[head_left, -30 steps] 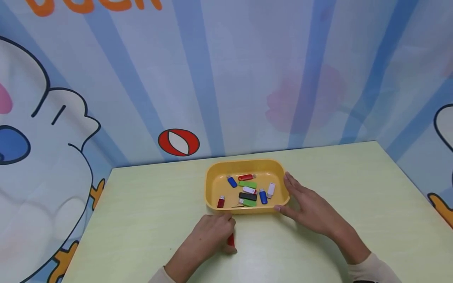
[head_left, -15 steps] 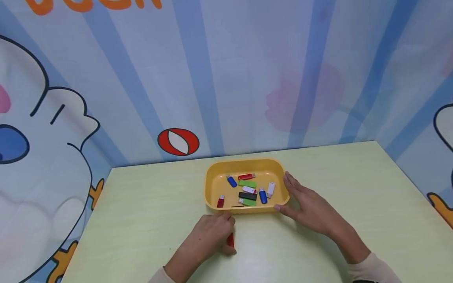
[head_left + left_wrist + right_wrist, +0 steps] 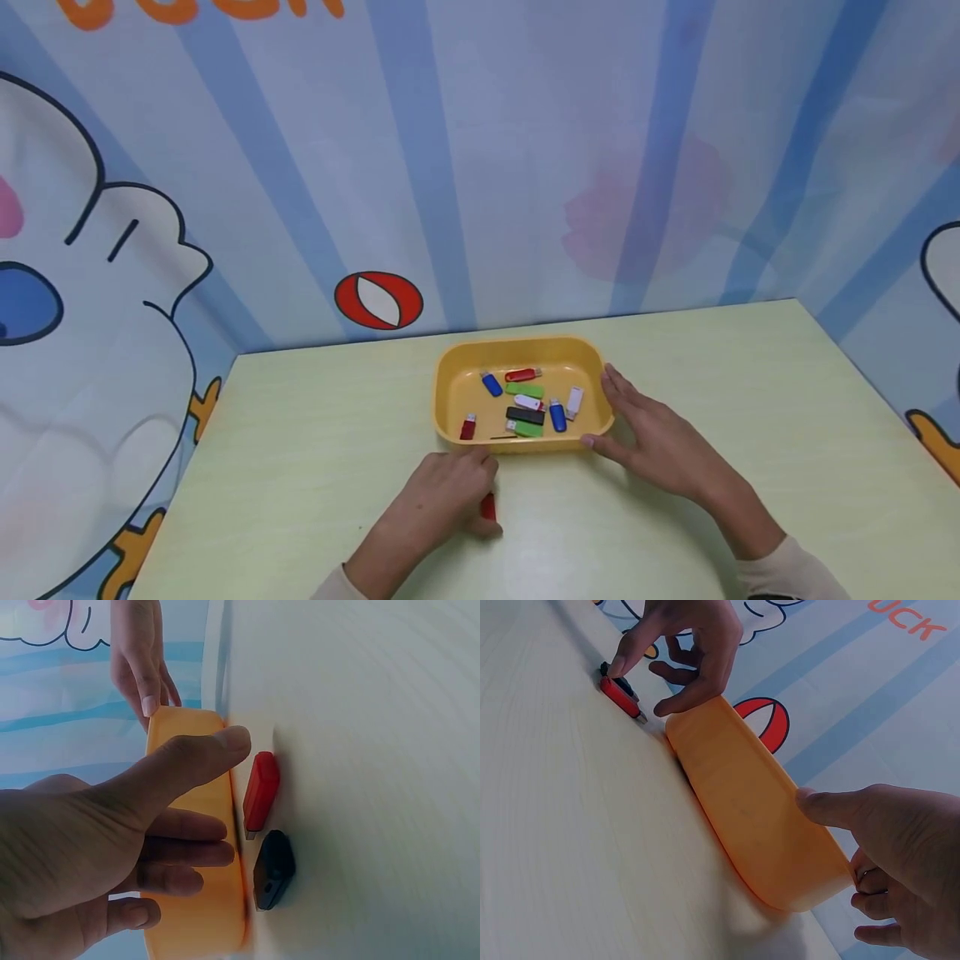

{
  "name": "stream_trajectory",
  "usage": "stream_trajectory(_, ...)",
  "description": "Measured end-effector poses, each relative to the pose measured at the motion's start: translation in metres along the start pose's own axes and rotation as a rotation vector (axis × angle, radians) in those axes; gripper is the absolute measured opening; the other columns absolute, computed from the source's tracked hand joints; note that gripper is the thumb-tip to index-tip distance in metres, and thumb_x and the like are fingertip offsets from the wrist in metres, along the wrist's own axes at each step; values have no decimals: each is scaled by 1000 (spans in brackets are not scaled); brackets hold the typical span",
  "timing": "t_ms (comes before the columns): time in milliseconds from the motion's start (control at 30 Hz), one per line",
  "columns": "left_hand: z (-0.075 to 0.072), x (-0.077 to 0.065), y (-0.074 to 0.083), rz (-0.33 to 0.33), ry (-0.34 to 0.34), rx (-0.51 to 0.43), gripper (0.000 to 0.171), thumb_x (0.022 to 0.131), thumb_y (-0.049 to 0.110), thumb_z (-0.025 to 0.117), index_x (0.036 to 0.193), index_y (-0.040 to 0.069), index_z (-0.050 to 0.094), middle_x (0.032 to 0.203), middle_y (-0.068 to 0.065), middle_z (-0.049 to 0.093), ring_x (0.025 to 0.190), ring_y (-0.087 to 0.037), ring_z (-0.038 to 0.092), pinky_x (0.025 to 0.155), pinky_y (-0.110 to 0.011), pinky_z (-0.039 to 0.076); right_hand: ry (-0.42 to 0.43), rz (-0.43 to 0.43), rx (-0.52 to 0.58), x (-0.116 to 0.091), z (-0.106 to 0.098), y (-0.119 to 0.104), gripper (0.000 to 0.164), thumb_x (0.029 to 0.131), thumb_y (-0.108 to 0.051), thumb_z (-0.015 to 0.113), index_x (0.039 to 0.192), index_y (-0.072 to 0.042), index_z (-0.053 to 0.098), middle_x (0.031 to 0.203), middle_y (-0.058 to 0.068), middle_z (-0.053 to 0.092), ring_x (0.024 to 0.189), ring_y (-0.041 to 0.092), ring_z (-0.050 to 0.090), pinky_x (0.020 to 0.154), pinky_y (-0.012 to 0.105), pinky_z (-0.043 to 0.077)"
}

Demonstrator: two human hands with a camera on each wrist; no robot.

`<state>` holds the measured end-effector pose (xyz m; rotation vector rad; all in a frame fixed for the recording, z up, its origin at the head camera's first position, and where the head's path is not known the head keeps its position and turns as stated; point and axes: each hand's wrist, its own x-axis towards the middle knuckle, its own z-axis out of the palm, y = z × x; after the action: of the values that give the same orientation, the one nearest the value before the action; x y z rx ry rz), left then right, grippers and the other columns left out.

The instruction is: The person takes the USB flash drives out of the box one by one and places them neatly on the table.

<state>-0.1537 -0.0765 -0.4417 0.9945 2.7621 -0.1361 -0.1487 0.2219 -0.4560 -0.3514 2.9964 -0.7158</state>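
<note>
Next to nothing had moved; left hand (image 3: 450, 493) stayed over red stick (image 3: 262, 793) at lower centre, beside black stick (image 3: 274, 870). Its fingers were loosely bent, gripping nothing. Right hand (image 3: 663, 446) spread, touching tray (image 3: 540, 447) rim. Stick looked light, stiff, maybe slick; long sides best for pinching. Pale, flat counter (image 3: 315, 425); blue-striped backdrop (image 3: 517, 167), upper frame.
</note>
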Motion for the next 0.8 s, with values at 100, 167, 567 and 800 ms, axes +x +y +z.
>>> stream_trajectory(100,-3,-1,0,6,12,6,56,73,62,92,99,16,72,79,8,54,70,-9,48,55,-22,40,3,4,4,0,0,0,102,98,-67,63,168,-5,23,177,15,20,155,46,38,116,65,42)
stream_trajectory(167,-4,-2,1,9,19,8,55,74,62,92,99,16,72,80,8,55,70,-8,48,55,-21,40,3,3,5,0,0,0,102,98,-67,63,168,-5,23,177,15,20,155,45,37,116,65,42)
stream_trajectory(567,-15,-4,-3,41,78,30,51,78,60,89,101,17,76,85,7,62,69,-8,49,55,-19,42,2,-2,5,-1,1,0,100,99,-64,64,168,-4,23,177,15,20,154,45,38,116,65,42)
stream_trajectory(800,-22,-3,-5,58,145,56,53,80,60,88,105,15,78,89,5,68,70,-8,51,57,-17,45,2,-2,-2,-1,0,-1,99,99,-63,64,167,-3,23,177,16,19,154,46,38,116,65,42)
